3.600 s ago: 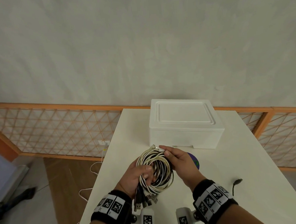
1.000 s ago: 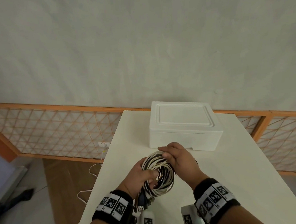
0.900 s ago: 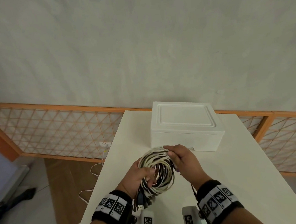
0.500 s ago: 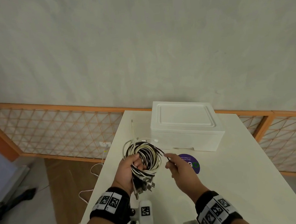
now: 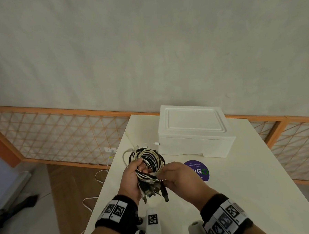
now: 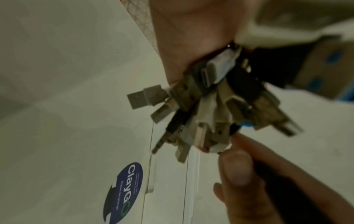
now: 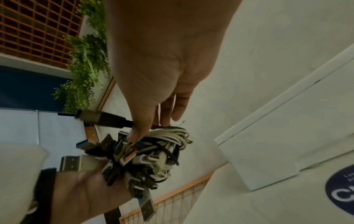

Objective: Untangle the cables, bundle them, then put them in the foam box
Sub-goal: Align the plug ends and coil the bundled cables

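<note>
A coil of black and white cables (image 5: 148, 159) hangs above the near left of the white table (image 5: 243, 183). My left hand (image 5: 141, 168) grips it through the middle, and several USB plugs (image 5: 151, 191) dangle below the palm. My right hand (image 5: 161, 175) pinches a black cable (image 7: 122, 122) just behind its plug, at the coil's lower right side. The right wrist view shows that thumb against the coil (image 7: 168, 134). In the left wrist view the plugs (image 6: 210, 106) fan out and the right hand's fingers (image 6: 235, 168) touch them. The foam box (image 5: 194, 132) stands behind, lid on.
A round purple sticker (image 5: 199, 170) lies on the table in front of the box. Loose white cable ends (image 5: 152, 143) stick out of the coil toward the box. An orange lattice fence (image 5: 61, 136) runs behind the table. A white cord (image 5: 99, 176) trails over the floor at left.
My right hand, apart from the coil half a second ago, has come back to its lower right side and pinches a black cable. The left hand has brought the coil slightly right.
</note>
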The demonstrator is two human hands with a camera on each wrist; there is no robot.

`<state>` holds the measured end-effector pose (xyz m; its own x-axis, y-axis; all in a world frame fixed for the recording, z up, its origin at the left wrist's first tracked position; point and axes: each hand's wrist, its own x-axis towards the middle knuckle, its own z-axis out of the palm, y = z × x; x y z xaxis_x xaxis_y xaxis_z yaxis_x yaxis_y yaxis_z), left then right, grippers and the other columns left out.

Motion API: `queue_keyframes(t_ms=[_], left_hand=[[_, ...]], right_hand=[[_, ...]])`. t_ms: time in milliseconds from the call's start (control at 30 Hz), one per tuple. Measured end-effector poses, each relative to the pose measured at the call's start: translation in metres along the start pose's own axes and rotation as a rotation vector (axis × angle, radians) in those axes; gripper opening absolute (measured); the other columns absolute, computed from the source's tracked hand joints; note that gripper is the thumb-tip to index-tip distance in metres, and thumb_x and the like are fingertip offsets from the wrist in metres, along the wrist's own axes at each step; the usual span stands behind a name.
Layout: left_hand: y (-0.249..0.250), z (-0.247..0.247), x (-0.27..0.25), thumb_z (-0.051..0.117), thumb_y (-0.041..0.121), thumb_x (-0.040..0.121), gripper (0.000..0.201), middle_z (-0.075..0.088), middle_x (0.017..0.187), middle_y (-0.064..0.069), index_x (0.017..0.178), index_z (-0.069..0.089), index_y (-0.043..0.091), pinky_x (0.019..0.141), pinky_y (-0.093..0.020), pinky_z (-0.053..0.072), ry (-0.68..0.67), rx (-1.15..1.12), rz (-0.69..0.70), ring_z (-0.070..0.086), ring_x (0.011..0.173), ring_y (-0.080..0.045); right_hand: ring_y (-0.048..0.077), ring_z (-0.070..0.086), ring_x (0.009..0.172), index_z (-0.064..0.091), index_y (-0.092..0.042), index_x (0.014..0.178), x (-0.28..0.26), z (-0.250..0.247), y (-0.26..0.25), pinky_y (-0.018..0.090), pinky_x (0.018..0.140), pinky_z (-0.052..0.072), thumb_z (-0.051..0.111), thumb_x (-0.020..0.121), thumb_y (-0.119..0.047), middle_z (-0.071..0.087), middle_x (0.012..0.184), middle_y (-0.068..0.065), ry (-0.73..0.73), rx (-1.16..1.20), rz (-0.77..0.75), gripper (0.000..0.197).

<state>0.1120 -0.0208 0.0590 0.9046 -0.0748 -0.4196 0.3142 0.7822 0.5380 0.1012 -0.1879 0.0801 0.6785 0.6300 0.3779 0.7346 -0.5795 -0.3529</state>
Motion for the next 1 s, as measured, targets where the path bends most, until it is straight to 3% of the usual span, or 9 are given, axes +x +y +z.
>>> queue_keyframes(t_ms=[133,367,500,567,667,767,867,933,1000], left_hand=[[0.005,0.004,-0.002,0.051,0.021,0.089,0.041,0.037,0.043,0.005,0.049,0.041,0.018,0.052,-0.023,0.042,-0.023,-0.065,0.03,0.041,0.04,-0.01],[0.002,0.007,-0.002,0.056,0.023,0.08,0.033,0.037,0.045,0.005,0.052,0.041,0.018,0.06,-0.027,0.04,-0.017,-0.085,0.056,0.039,0.044,-0.01],[-0.002,0.006,-0.002,0.052,0.023,0.091,0.038,0.037,0.048,0.004,0.056,0.042,0.018,0.055,-0.026,0.042,0.04,0.011,0.06,0.039,0.044,-0.012],[-0.003,0.002,0.001,0.055,0.023,0.089,0.035,0.037,0.048,0.003,0.058,0.041,0.019,0.057,-0.027,0.041,0.035,-0.004,0.05,0.04,0.045,-0.013],[-0.003,-0.003,0.008,0.06,0.022,0.083,0.033,0.035,0.049,0.003,0.058,0.039,0.019,0.063,-0.031,0.04,0.051,-0.01,0.068,0.038,0.048,-0.014],[-0.003,-0.004,0.01,0.064,0.022,0.076,0.033,0.034,0.048,0.002,0.055,0.038,0.018,0.062,-0.031,0.038,0.026,-0.006,0.095,0.037,0.047,-0.014],[-0.004,-0.003,0.009,0.066,0.022,0.075,0.033,0.035,0.051,-0.001,0.055,0.04,0.016,0.058,-0.03,0.041,-0.017,0.05,0.083,0.038,0.05,-0.016],[-0.005,-0.005,0.008,0.065,0.021,0.076,0.02,0.047,0.06,-0.008,0.066,0.053,0.008,0.06,-0.032,0.048,-0.066,0.093,0.089,0.049,0.055,-0.022],[-0.007,-0.008,0.009,0.069,0.023,0.074,0.032,0.057,0.081,-0.019,0.095,0.062,-0.001,0.067,-0.039,0.05,-0.075,0.143,0.094,0.058,0.07,-0.03]], right_hand=[[0.012,0.06,0.06,0.072,-0.021,0.076,-0.001,-0.003,0.0,0.019,0.059,0.05,0.05,0.079,-0.027,0.065,0.066,-0.008,-0.018,-0.101,-0.011,0.023],[0.011,0.061,0.058,0.07,-0.023,0.079,-0.002,0.002,-0.001,0.017,0.054,0.049,0.055,0.077,-0.028,0.066,0.066,-0.008,0.074,-0.023,0.129,0.017],[0.013,0.063,0.07,0.064,-0.021,0.1,0.0,-0.004,0.001,0.025,0.066,0.052,0.06,0.087,-0.02,0.068,0.077,-0.006,0.008,0.159,0.322,0.014],[0.011,0.064,0.075,0.065,-0.02,0.105,-0.001,-0.008,0.002,0.024,0.072,0.051,0.06,0.086,-0.012,0.071,0.084,-0.003,-0.057,0.189,0.322,0.021],[0.01,0.065,0.085,0.067,-0.02,0.114,-0.003,-0.008,-0.002,0.02,0.078,0.047,0.047,0.087,-0.027,0.073,0.094,-0.001,-0.1,0.176,0.26,0.035],[0.02,0.064,0.086,0.067,-0.016,0.113,0.0,-0.003,-0.007,0.022,0.071,0.042,0.043,0.093,-0.034,0.071,0.094,0.004,-0.083,0.087,0.265,0.035],[0.024,0.062,0.085,0.067,-0.013,0.103,0.004,-0.003,-0.01,0.015,0.058,0.029,0.049,0.097,-0.031,0.069,0.092,0.006,-0.071,0.036,0.329,0.026],[0.022,0.061,0.084,0.067,-0.014,0.099,0.006,-0.001,-0.011,0.012,0.055,0.025,0.049,0.096,-0.034,0.069,0.09,0.004,-0.056,-0.003,0.376,0.027],[0.021,0.061,0.086,0.068,-0.016,0.099,0.01,0.001,-0.009,0.017,0.055,0.028,0.049,0.095,-0.035,0.069,0.091,0.003,-0.083,-0.04,0.399,0.027]])
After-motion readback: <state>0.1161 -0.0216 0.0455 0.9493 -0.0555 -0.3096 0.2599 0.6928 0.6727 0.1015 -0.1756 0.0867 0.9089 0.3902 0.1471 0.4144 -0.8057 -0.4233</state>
